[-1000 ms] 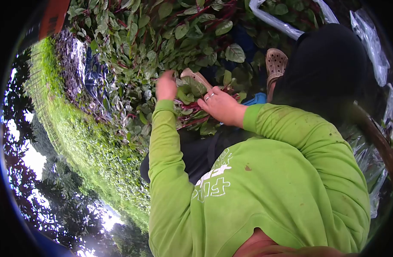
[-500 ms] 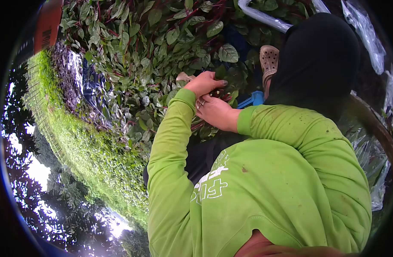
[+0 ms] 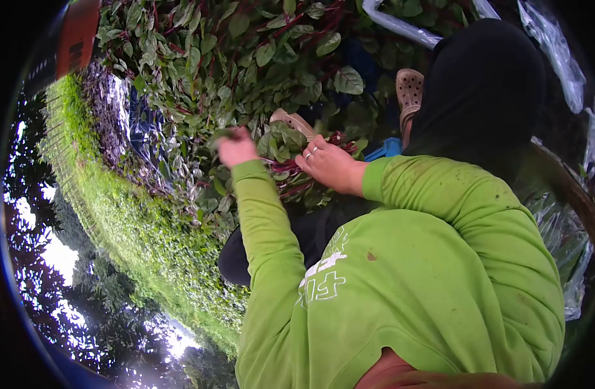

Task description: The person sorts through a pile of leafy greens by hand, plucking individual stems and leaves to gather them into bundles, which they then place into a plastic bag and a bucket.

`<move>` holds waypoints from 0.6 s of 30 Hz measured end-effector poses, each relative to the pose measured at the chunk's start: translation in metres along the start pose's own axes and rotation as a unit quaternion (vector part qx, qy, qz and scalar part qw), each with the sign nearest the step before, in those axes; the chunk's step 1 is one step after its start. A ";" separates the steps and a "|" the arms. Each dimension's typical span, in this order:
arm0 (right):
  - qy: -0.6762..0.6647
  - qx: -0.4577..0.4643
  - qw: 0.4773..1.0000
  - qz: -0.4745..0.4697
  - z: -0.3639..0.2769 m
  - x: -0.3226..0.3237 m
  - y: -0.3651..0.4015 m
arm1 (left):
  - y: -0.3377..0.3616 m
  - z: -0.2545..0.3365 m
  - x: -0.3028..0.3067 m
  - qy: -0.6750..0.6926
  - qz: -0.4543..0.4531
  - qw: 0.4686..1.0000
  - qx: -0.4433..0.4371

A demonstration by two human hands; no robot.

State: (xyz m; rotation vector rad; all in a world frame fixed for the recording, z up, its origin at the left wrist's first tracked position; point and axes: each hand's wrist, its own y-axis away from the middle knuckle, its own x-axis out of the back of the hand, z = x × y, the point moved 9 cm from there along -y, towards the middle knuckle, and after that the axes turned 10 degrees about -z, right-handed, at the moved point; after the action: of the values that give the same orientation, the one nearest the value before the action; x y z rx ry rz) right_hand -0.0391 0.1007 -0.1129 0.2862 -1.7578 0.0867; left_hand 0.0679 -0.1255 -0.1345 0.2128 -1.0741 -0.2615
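Note:
My right hand [image 3: 333, 167], a ring on one finger, is closed around a bunch of red-stemmed leafy greens [image 3: 288, 170]. The bunch's leaves point left and its cut-looking red ends show above the knuckles. To the left, my left hand [image 3: 236, 148] is smeared by motion, with a green leaf [image 3: 221, 135] at its fingertips. Between and above the hands lie a tan clog [image 3: 292, 121] and many broad green leaves on red stems [image 3: 245, 71]. Close to my right wrist is a blue object [image 3: 389, 148], partly hidden.
A second tan clog [image 3: 410, 97] is beside my black-clad knee [image 3: 489, 91]. Clear plastic sheeting [image 3: 557, 58] runs along the right. An orange object [image 3: 77, 35] with dark print stands at upper left. Green growth [image 3: 129, 214] and trees stretch along the left.
My left hand has pulled away from my right hand and moved left, carrying a leaf. My right hand stays almost in place, and more of the bunch and the nearer clog now show.

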 end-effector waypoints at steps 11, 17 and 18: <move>-0.021 0.018 0.994 -0.110 0.004 -0.010 -0.002 | 0.028 0.136 -0.188 -0.209 -0.170 0.858 -0.437; -0.037 -0.008 0.995 -0.095 0.019 0.000 0.004 | 0.014 0.141 -0.202 -0.231 -0.228 0.821 -0.469; -0.051 -0.006 0.994 -0.097 0.018 -0.002 0.002 | 0.014 0.137 -0.197 -0.182 -0.271 0.809 -0.489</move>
State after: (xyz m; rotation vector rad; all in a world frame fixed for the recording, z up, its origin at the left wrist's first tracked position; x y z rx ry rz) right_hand -0.0568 0.0993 -0.1181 0.4581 -1.8220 -0.0793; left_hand -0.1409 -0.0574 -0.2315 -0.4999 -1.1041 -1.3795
